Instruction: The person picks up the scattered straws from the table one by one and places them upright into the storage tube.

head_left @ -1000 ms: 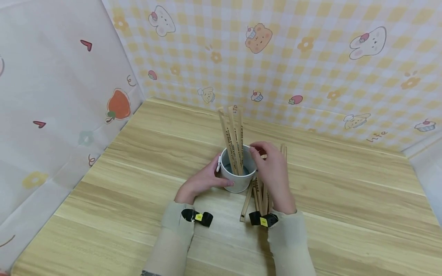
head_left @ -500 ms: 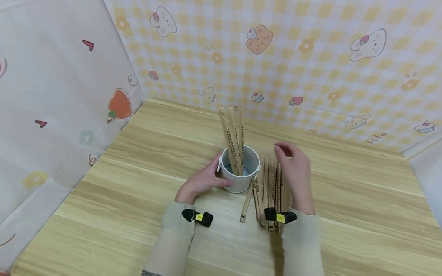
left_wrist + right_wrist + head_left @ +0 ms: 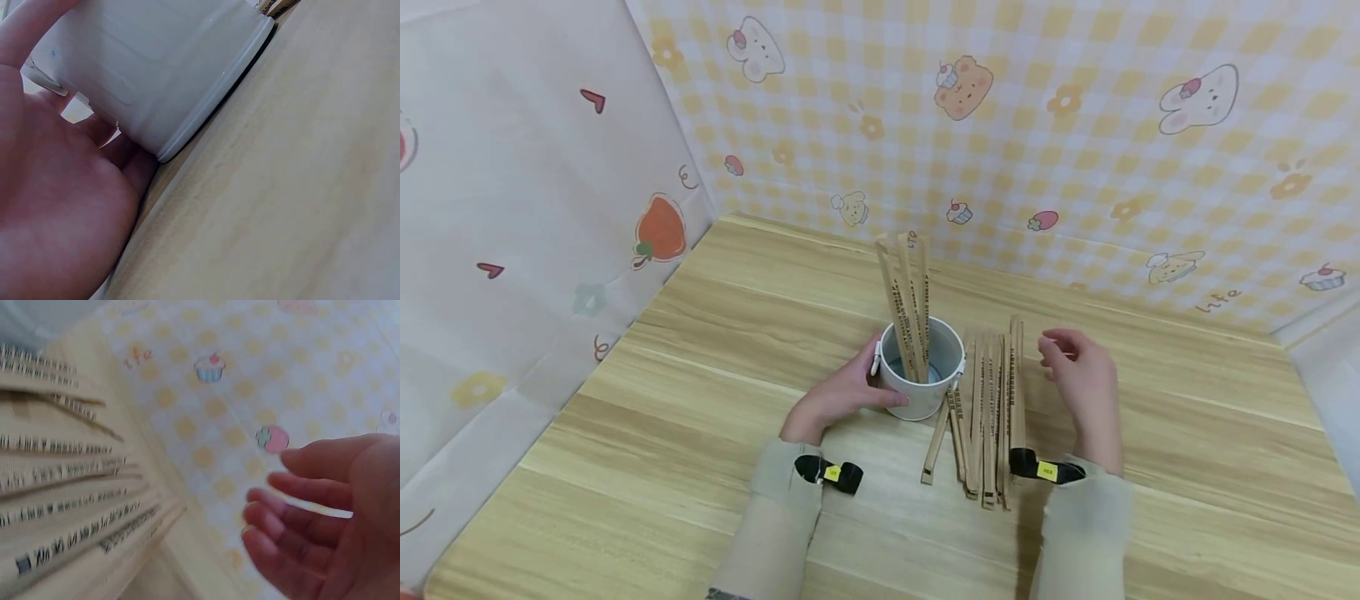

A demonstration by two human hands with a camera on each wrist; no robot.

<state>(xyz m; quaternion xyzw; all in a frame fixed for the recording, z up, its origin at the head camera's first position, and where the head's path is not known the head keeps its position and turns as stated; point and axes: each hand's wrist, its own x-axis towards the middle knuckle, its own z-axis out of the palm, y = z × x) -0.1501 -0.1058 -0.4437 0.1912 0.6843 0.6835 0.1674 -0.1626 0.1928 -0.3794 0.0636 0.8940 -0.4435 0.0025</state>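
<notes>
A small white bucket with side clips stands upright on the table, and my left hand grips its left side, thumb across the front and fingers round behind. Inside it lean 3 chopstick packets in brown printed paper. To the right of the bucket lies a loose row of several more paper-wrapped chopsticks, one slanting near the bucket's base. My right hand hovers to the right of that row, apart from it. Its fingers are loosely bent and hold nothing in the right wrist view.
The wood-grain table extends on both sides of the hands. Behind it hangs a yellow checked cloth with cartoon prints, and a white printed cloth covers the left side. Black straps sit on both wrists.
My right hand has left the bucket's rim and moved right, past the row of wrapped chopsticks, uncovering it. My left hand, the bucket and the packets inside have stayed put.
</notes>
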